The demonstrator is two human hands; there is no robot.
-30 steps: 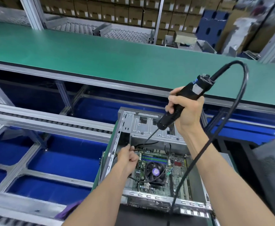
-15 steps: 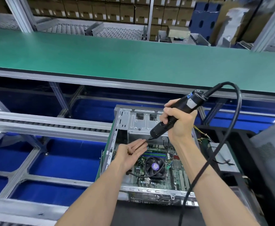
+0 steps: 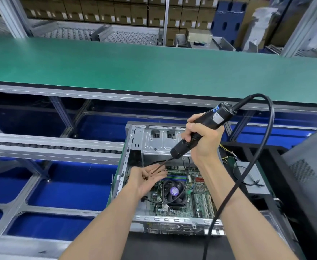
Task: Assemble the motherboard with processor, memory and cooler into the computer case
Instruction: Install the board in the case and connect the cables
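An open grey computer case (image 3: 135, 147) lies in front of me with a green motherboard (image 3: 201, 201) inside it. A black cooler fan (image 3: 173, 191) with a purple hub sits on the board, and memory sticks (image 3: 176, 177) lie just beyond it. My left hand (image 3: 147, 178) is held palm up over the case, fingers straight, with small dark screws (image 3: 146, 177) lying in the palm. My right hand (image 3: 202, 141) grips a black electric screwdriver (image 3: 197, 132). Its thin bit (image 3: 158, 168) points down into my left palm.
The screwdriver's thick black cable (image 3: 255, 166) loops right and down across my right forearm. A long green conveyor belt (image 3: 135, 68) runs beyond the case. A roller rail (image 3: 50, 147) and blue bins (image 3: 69, 186) lie to the left. A dark case (image 3: 308, 173) stands at right.
My left hand has left the cables in the case and opened palm up with screws in it. My right hand lowered the screwdriver until the bit reached the palm.
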